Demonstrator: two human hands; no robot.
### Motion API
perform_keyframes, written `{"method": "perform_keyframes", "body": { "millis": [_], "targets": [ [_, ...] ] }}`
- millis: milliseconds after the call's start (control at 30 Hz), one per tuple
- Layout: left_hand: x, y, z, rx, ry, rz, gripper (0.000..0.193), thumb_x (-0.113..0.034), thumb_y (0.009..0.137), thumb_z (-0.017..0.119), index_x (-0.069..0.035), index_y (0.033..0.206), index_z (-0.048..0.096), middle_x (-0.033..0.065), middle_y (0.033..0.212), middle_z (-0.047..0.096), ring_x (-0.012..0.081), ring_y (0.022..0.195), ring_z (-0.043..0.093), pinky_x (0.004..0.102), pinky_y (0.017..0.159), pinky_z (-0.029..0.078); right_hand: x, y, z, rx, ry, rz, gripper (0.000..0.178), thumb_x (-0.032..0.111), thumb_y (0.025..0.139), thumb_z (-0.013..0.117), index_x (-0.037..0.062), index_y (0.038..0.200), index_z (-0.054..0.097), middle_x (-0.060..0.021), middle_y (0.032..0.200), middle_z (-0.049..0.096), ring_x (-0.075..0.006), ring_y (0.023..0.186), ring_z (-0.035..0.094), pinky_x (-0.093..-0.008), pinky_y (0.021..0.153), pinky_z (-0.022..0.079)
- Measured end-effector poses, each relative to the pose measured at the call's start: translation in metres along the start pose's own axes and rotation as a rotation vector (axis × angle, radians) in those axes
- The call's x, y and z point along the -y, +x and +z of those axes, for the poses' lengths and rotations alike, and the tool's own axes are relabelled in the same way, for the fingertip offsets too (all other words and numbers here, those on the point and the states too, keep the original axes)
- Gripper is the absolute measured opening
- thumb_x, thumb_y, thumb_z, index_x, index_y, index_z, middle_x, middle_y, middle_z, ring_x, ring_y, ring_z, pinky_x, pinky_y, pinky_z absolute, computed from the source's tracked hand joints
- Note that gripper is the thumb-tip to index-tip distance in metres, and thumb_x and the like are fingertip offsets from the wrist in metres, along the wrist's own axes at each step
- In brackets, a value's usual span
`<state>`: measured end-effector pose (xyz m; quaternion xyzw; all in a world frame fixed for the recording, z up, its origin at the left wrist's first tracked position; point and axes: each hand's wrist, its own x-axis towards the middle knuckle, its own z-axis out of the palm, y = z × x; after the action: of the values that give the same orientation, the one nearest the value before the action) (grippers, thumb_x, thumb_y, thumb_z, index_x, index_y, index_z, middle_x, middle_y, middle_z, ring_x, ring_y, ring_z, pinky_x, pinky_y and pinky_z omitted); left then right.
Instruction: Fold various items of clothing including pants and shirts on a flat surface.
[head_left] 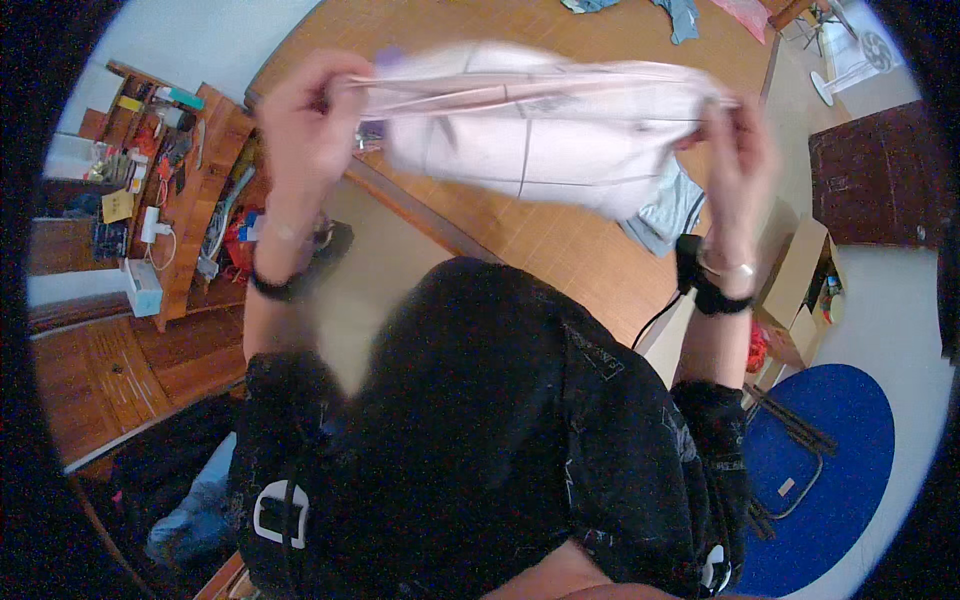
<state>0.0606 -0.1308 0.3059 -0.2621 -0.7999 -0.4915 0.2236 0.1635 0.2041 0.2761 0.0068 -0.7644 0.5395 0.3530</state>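
A pale pinkish-white cloth with thin dark check lines hangs stretched between my hands, smeared by motion. Its exact kind is unclear. My left hand pinches one upper corner, and my right hand grips the opposite one. The edge between them is drawn fairly taut, with folds running along it. Below the cloth lies a wide tan mat-like surface. A folded grey-blue cloth rests on that surface, near my right wrist and partly covered by the raised cloth.
Bluish garments lie at the far edge. A cluttered wooden shelf stands left. To the right are an open cardboard box, a dark brown panel, a white fan and a blue round folding table.
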Motion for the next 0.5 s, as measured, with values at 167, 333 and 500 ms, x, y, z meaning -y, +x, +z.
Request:
{"method": "perform_keyframes", "body": {
  "millis": [167, 333, 500],
  "targets": [
    [0.07, -0.025, 0.01, 0.156, 0.0, -0.295, 0.009, 0.001, 0.078, 0.053, 0.001, 0.082, 0.062, -0.0001, 0.071, 0.059, 0.0064, 0.062, 0.054, 0.021, 0.056, 0.044, -0.048, -0.026, 0.024, 0.187, 0.063, 0.184, 0.009, 0.009, 0.085, 0.056, 0.0023, 0.083, 0.052, -0.0012, 0.067, 0.054, -0.0079, 0.055, 0.052, -0.0216, 0.048, 0.04],
    [0.078, -0.037, 0.005, -0.006, 0.262, -0.125, 0.01, 0.001, 0.076, 0.054, 0.001, 0.084, 0.061, 0.0041, 0.078, 0.061, 0.0088, 0.063, 0.056, 0.0213, 0.056, 0.045, -0.024, -0.037, 0.04, 0.291, 0.055, 0.139, 0.009, 0.009, 0.085, 0.056, 0.0014, 0.09, 0.055, -0.0033, 0.067, 0.054, -0.0078, 0.054, 0.052, -0.0229, 0.05, 0.042],
    [0.042, -0.066, 0.061, 0.212, -0.246, -0.11, 0.026, -0.01, 0.074, 0.065, -0.002, 0.098, 0.058, 0.009, 0.095, 0.059, 0.0153, 0.081, 0.06, 0.0257, 0.072, 0.047, -0.012, -0.062, 0.064, 0.463, -0.021, 0.132, 0.012, 0.011, 0.082, 0.059, 0.003, 0.09, 0.054, -0.0072, 0.07, 0.055, -0.0166, 0.06, 0.057, -0.0275, 0.054, 0.046]
  ]
}}
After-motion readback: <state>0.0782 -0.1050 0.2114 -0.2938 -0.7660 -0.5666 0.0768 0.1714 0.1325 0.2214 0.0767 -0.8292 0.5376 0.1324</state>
